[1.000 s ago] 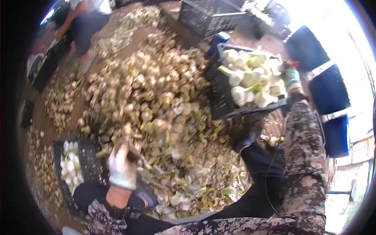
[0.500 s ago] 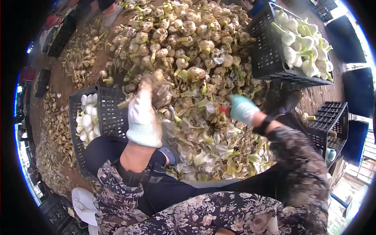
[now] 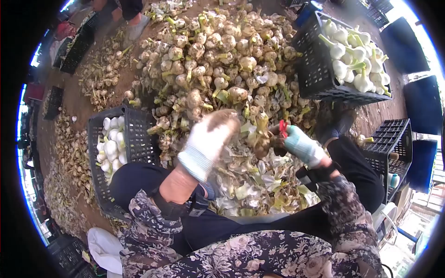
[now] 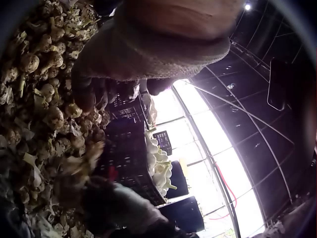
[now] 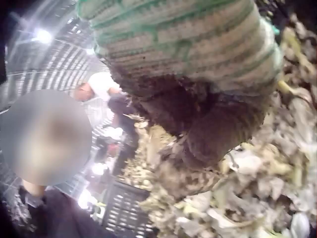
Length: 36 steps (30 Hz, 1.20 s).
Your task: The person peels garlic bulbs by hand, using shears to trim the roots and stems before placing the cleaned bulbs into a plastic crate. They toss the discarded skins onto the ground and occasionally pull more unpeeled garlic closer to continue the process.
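At two o'clock a black crate [image 3: 311,62] brims with white bulbs [image 3: 354,58]; a second crate [image 3: 141,139] sits at nine, partly blocked by the person's knee [image 3: 132,178]. Soiled heap [image 3: 232,44] at twelve. The left hand [image 3: 211,139] has thumb and fingers apart; the right hand [image 3: 303,146] curls round a red object [image 3: 282,128], mostly hidden. Just off its nine o'clock, a dirty bulb [image 3: 262,144] is blurred; whether it's pinched, I can't tell.
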Motion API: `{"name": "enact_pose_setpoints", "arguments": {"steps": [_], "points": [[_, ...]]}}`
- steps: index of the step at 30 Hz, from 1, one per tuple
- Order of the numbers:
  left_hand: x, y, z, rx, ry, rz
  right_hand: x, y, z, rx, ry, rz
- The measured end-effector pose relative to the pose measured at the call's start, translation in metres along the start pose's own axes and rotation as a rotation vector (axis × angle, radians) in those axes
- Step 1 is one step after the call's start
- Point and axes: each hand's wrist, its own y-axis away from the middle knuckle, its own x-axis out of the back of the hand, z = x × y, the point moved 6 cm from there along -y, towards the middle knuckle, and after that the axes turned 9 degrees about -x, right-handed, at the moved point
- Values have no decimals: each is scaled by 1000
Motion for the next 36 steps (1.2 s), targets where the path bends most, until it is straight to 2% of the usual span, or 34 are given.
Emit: {"name": "enact_pose_setpoints", "arguments": {"steps": [1, 2, 3, 5, 6, 7, 9, 10, 11, 13, 14, 15, 17, 18, 19, 20, 21, 22, 23, 24, 25, 26, 27, 28, 29, 30, 31, 33, 35, 36], "points": [[-7, 1, -4, 95, 30, -87, -9, 25, -28, 102, 15, -63], [-17, 6, -8, 225, 152, -154, -12, 42, -43, 121, 96, -49], [-28, 14, -11, 357, 272, -224, -18, 61, -58, 206, -5, -81], [-50, 26, -11, 455, 472, -475, -23, 79, -64, 241, -155, -78], [-59, 32, -6, 461, 624, -503, -27, 85, -59, 289, -344, -84], [-63, 34, -9, 458, 606, -514, -30, 85, -51, 305, -356, -78], [-67, 30, -11, 413, 879, -444, -29, 79, -25, 163, -760, -16], [-66, 31, -11, 536, 839, -404, -34, 82, -34, 311, -565, 20], [-67, 30, -15, 536, 825, -410, -36, 83, -32, 322, -575, 21], [-65, 22, -22, 367, 748, -382, -26, 81, -26, 472, -686, 192], [-58, 20, -22, 308, 665, -266, -17, 63, -7, 454, -720, 89], [-54, 16, -15, 179, 477, -187, -9, 64, 4, 492, -889, 54], [-49, 20, 34, -630, -595, -66, 19, 49, 47, 278, -1056, 312], [-50, 27, 50, -840, -594, 8, 28, 48, 57, 230, -1132, 355], [-53, 32, 67, -960, -690, 0, 35, 47, 70, 174, -1211, 399], [-51, 27, 64, -943, -603, -4, 43, 29, 89, 257, -1300, 282], [-49, 24, 57, -917, -513, -9, 33, 42, 77, 247, -1307, 290], [-42, 18, 45, -726, -557, 70, 20, 63, 42, 293, -1179, 308], [-35, 14, 30, -655, -575, 65, 11, 73, 15, 343, -1043, 318], [-39, 14, 31, -598, -514, 37, -2, 64, 10, 268, -990, 193], [-44, 15, 34, -542, -455, 0, -19, 76, -10, 242, -901, 171], [-47, 17, 33, -449, -262, -24, -26, 73, -6, 322, -888, 46], [-47, 16, 31, -444, -263, -38, -34, 76, -8, 399, -873, -74], [-49, 17, 32, -519, -369, -79, -37, 78, -5, 393, -879, -66], [-52, 19, 33, -595, -475, -112, -38, 82, -8, 427, -803, 23], [-56, 21, 33, -568, -394, -102, -39, 86, -15, 461, -721, 109], [-57, 21, 32, -569, -390, -99, -40, 85, -20, 461, -717, 110], [-59, 25, 39, -744, -484, -74, -41, 80, -26, 365, -685, 136], [-59, 26, 44, -777, -540, -73, -40, 95, -40, 313, -671, 196], [-59, 27, 43, -788, -518, -70, -38, 100, -44, 236, -573, 238]]}}
